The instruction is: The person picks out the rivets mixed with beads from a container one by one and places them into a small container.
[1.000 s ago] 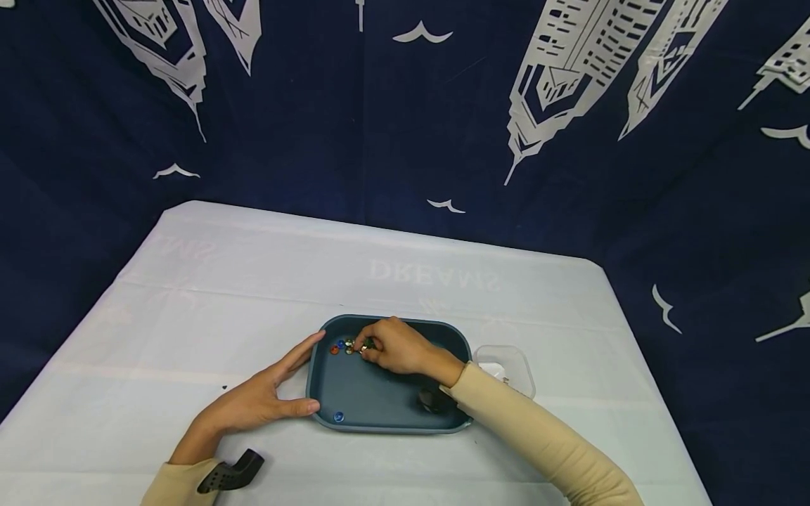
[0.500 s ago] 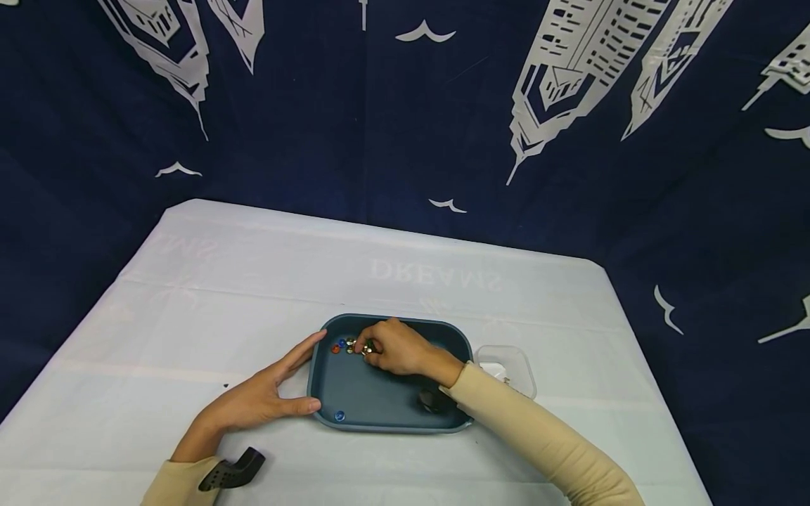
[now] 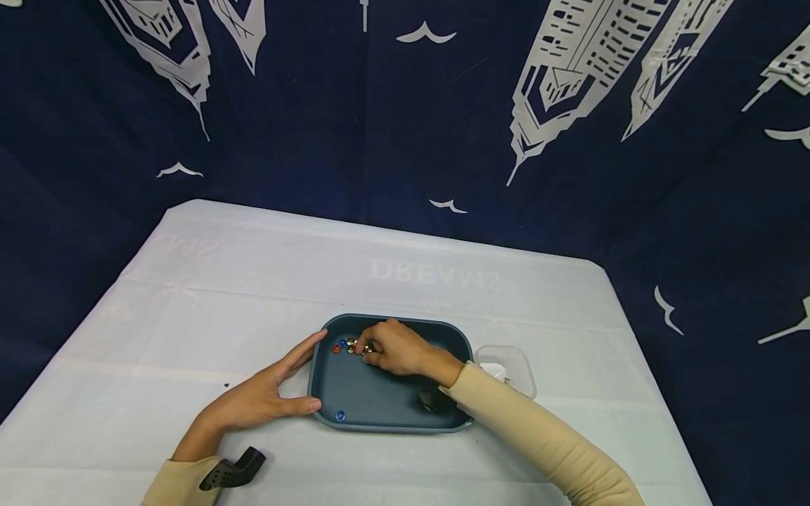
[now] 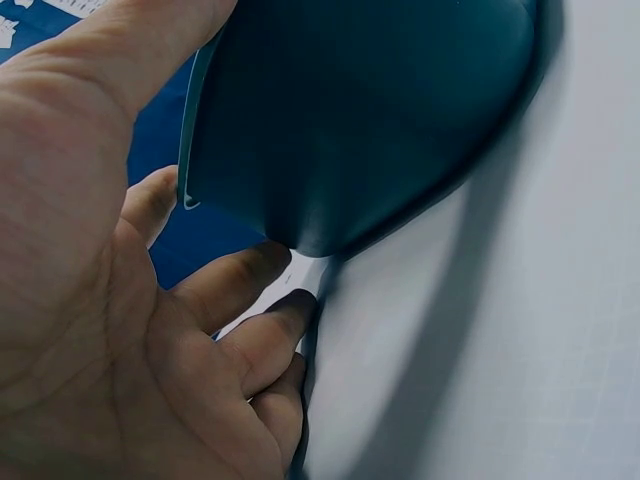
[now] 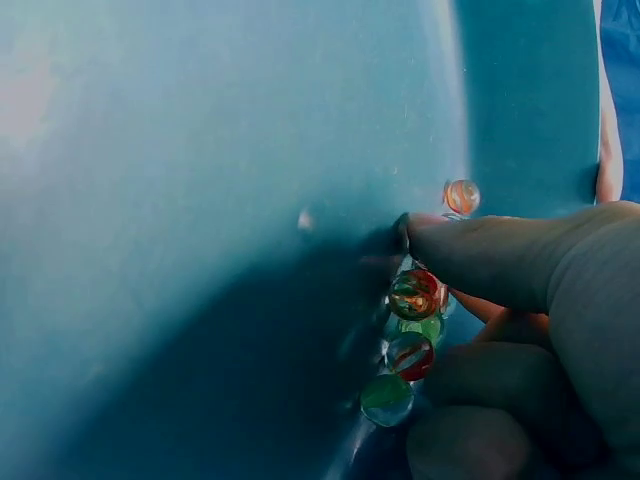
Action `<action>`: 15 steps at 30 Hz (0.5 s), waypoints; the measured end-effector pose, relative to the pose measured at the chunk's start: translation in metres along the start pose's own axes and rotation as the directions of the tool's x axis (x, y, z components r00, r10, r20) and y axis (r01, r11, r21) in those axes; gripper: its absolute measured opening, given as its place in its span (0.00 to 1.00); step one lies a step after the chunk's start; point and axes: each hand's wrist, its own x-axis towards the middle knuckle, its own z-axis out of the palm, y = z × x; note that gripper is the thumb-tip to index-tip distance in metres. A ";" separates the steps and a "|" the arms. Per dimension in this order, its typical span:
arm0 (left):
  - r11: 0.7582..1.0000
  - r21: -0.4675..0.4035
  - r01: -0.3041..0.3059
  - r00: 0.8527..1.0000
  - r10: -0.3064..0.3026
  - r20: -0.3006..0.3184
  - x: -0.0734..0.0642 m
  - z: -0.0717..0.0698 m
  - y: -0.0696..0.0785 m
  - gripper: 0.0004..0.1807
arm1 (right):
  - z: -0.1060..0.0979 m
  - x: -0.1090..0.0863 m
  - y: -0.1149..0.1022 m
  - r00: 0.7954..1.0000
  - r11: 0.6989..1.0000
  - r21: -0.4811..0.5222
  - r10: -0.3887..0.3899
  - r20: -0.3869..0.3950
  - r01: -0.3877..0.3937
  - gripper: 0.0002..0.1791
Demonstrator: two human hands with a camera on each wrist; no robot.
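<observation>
A blue-grey tray (image 3: 373, 393) lies on the white-covered table. Against its left end, my left hand (image 3: 253, 402) rests with thumb and a fingertip touching the rim, spread apart. My right hand (image 3: 400, 348) reaches inside, bent over a row of small glass marbles (image 3: 351, 345) along the far wall. Up close in the right wrist view, its thumb (image 5: 480, 255) pinches at the row, the tips covering what is between them. Red-and-green marbles (image 5: 413, 295) line up below the thumb, and an orange one (image 5: 462, 196) sits just past it. A lone blue marble (image 3: 339, 416) lies at the near left corner.
A clear plastic box (image 3: 520, 365) with something white inside stands right of the tray, partly behind the right sleeve (image 3: 538, 429). A dark rounded object (image 3: 432, 400) shows below the right cuff. A black wrist device (image 3: 233, 469) sits at the left cuff.
Both hands and the tray hold nearly the same places. The right fingertips shift only very slightly among the marbles.
</observation>
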 end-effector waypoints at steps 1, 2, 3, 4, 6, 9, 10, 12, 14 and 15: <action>1.000 -0.001 -0.001 1.000 0.001 -0.001 0.000 0.000 0.000 0.53 | 0.000 0.000 0.000 1.000 1.000 0.000 -0.001 0.001 0.001 0.08; 1.000 -0.003 -0.002 1.000 0.002 0.000 0.000 0.000 0.000 0.53 | 0.000 0.000 0.000 1.000 1.000 0.002 -0.002 0.003 0.002 0.08; 1.000 -0.005 -0.003 1.000 0.003 0.001 0.000 0.000 0.001 0.53 | -0.001 0.000 0.000 1.000 1.000 0.002 -0.005 0.005 0.005 0.08; 1.000 -0.006 -0.002 1.000 0.003 0.002 0.000 0.000 0.001 0.53 | -0.001 0.000 0.000 1.000 1.000 0.003 -0.008 0.007 0.008 0.08; 1.000 -0.007 -0.002 1.000 0.002 0.003 0.000 0.000 0.001 0.53 | -0.001 0.000 0.000 1.000 1.000 0.007 -0.015 0.012 0.015 0.08; 1.000 -0.010 0.001 1.000 -0.001 0.005 0.000 0.000 0.001 0.53 | -0.002 -0.001 -0.001 1.000 1.000 0.013 -0.027 0.016 0.027 0.08; 1.000 -0.011 0.002 1.000 -0.002 0.005 0.000 -0.001 0.001 0.53 | -0.002 -0.001 -0.001 0.999 0.999 0.015 -0.029 0.017 0.029 0.08; 1.000 -0.015 0.003 1.000 -0.003 0.007 0.000 0.000 0.001 0.53 | -0.003 -0.001 -0.001 0.999 0.999 0.014 -0.032 0.019 0.031 0.08; 1.000 -0.017 0.004 1.000 -0.004 0.008 0.000 0.000 0.001 0.53 | -0.004 -0.001 -0.002 0.999 0.999 0.012 -0.031 0.022 0.031 0.08; 1.000 -0.019 0.004 1.000 -0.004 0.009 0.000 0.000 0.001 0.53 | -0.004 -0.001 -0.002 0.999 0.999 0.009 -0.031 0.022 0.031 0.08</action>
